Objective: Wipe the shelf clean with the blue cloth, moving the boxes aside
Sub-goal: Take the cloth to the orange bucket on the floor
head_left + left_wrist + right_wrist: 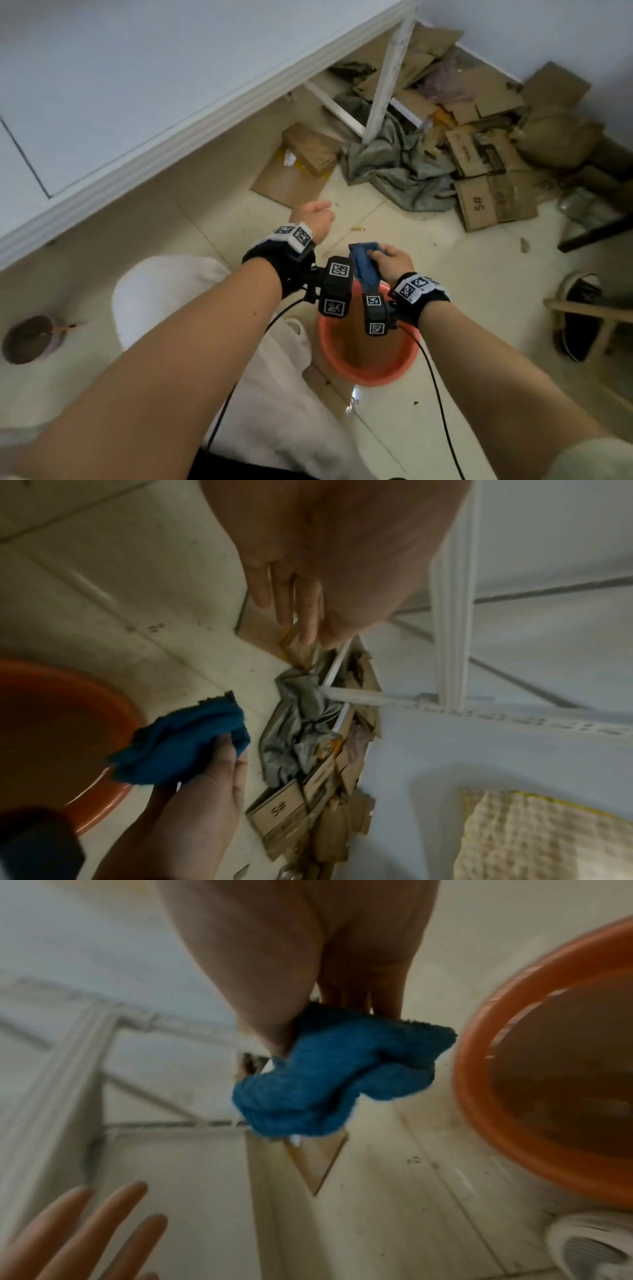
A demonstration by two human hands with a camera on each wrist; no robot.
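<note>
Soft, even daylight in the head view; both wrist views dimmer, blurred, bent at the edges

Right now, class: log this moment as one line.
right hand: grips blue cloth over orange basin | left hand: free | shelf: unwiped

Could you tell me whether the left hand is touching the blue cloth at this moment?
Apart. The right wrist view shows the left hand open, floor between it and the blue cloth, which the right hand alone grips.
</note>
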